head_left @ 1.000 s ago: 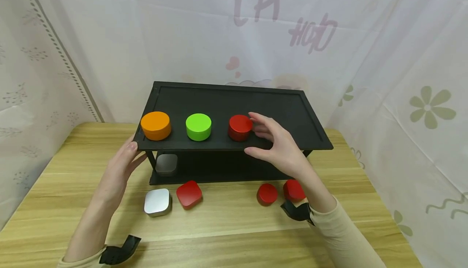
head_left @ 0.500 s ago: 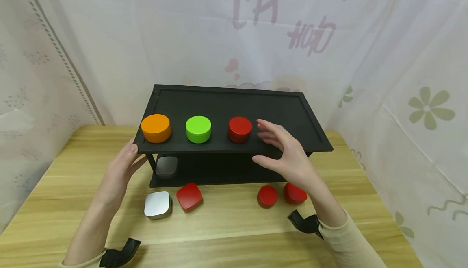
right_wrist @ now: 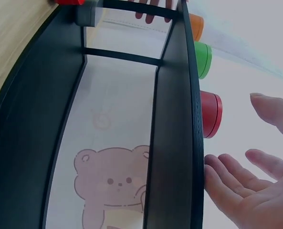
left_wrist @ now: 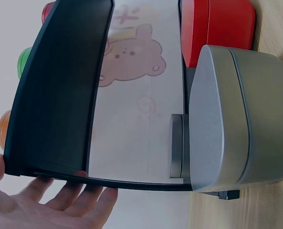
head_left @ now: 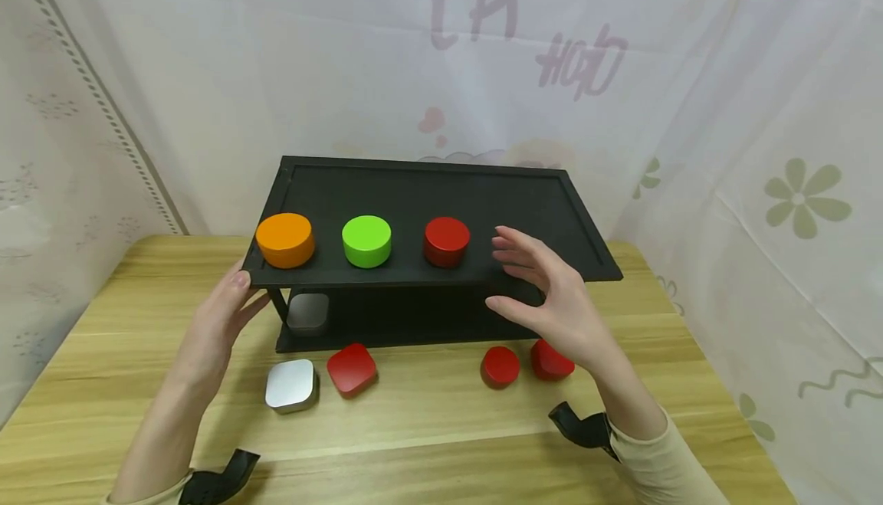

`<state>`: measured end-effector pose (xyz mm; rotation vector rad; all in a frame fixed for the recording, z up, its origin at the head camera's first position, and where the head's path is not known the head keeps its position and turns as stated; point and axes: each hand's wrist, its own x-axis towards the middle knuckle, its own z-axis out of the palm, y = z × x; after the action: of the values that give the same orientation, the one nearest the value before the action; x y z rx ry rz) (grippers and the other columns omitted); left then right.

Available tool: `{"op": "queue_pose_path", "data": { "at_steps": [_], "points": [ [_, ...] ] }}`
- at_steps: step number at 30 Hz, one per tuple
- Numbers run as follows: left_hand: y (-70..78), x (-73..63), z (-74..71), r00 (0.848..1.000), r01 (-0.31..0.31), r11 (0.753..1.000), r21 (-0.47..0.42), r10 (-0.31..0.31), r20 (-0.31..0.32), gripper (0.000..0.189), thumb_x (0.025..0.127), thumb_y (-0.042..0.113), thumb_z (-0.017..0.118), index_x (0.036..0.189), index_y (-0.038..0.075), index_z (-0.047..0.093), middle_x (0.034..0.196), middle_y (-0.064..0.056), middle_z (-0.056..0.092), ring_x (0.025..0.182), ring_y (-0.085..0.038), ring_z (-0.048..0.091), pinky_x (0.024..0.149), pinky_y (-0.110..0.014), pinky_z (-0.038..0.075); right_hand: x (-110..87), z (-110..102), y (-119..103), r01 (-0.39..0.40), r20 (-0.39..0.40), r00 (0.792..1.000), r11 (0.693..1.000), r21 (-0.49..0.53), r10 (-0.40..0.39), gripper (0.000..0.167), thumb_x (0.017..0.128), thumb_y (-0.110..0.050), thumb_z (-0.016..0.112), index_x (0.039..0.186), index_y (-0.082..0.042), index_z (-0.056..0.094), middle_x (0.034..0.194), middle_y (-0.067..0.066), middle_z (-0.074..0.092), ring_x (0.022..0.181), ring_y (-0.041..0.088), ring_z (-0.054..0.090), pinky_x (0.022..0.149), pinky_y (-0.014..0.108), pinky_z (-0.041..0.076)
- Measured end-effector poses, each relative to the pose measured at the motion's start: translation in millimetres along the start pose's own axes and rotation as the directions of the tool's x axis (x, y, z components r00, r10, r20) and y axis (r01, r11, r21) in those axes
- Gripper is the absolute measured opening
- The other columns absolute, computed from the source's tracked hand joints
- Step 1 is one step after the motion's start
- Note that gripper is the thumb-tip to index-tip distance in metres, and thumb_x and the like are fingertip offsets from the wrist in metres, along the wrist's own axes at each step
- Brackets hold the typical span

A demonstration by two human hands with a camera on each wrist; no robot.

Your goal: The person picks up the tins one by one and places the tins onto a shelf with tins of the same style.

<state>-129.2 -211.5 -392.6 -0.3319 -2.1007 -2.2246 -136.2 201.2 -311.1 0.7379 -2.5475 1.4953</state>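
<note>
My left hand (head_left: pixel 215 315) grips the left front corner of a black two-tier shelf (head_left: pixel 386 187), thumb at the top edge, fingers along the side. My right hand (head_left: pixel 562 309) hovers by the shelf's front right, fingers loosely curved and apart, holding nothing. Left of it, a round red tin (head_left: pixel 446 243) stands on the top tier, separated by a gap. A round green tin (head_left: pixel 367 242) and a round orange tin (head_left: pixel 285 241) continue that row leftward. In the left wrist view, the fingers (left_wrist: pixel 67 196) lie against the shelf's side frame.
A square silver tin (head_left: pixel 308 313) sits on the lower tier. In front, on the wooden table (head_left: pixel 386 459), are another silver tin (head_left: pixel 291 385), a square red tin (head_left: pixel 352 370), a round red tin (head_left: pixel 500 367) and one more red tin (head_left: pixel 552 360). A printed curtain (head_left: pixel 331 68) hangs behind.
My right hand has drawn away to the right from the round red tin on the top tier, leaving it standing there. The left hand keeps its place at the shelf corner.
</note>
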Motion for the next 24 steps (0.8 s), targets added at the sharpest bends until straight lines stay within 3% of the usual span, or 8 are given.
{"op": "queue_pose_path", "data": {
  "at_steps": [14,22,24],
  "points": [
    [1.4,-0.2,1.3,1.0,0.008,1.0,0.0,-0.008,0.006,0.048,0.113,0.026,0.032,0.16,0.016,0.037,0.161,0.004,0.039,0.143,-0.004,0.04,0.105,-0.011,0.044,-18.7,-1,5,0.045,-0.055,0.997,0.997,-0.057,-0.048,0.075,0.087,-0.005,0.081,0.151,-0.027,0.05,0.144,0.007,0.061,0.129,0.017,0.062,0.11,0.022,0.052],
    [-0.9,0.1,-0.3,1.0,0.016,1.0,-0.009,-0.016,0.002,0.048,0.113,0.026,0.032,0.16,0.017,0.037,0.161,0.005,0.038,0.142,-0.003,0.041,0.103,-0.011,0.045,-31.1,-1,11,0.073,-0.091,0.993,0.996,-0.05,-0.078,0.067,0.085,0.002,0.081,0.146,-0.008,0.055,0.139,0.008,0.064,0.126,0.016,0.064,0.107,0.022,0.054],
    [-0.7,0.2,-0.3,1.0,0.015,1.0,-0.009,-0.015,0.002,0.048,0.113,0.026,0.032,0.16,0.017,0.037,0.161,0.005,0.038,0.142,-0.002,0.041,0.103,-0.011,0.045,-33.4,-2,13,0.074,-0.088,0.993,0.996,-0.058,-0.078,0.067,0.084,0.001,0.082,0.145,-0.008,0.055,0.138,0.007,0.065,0.125,0.017,0.064,0.106,0.022,0.054]
  ]
}}
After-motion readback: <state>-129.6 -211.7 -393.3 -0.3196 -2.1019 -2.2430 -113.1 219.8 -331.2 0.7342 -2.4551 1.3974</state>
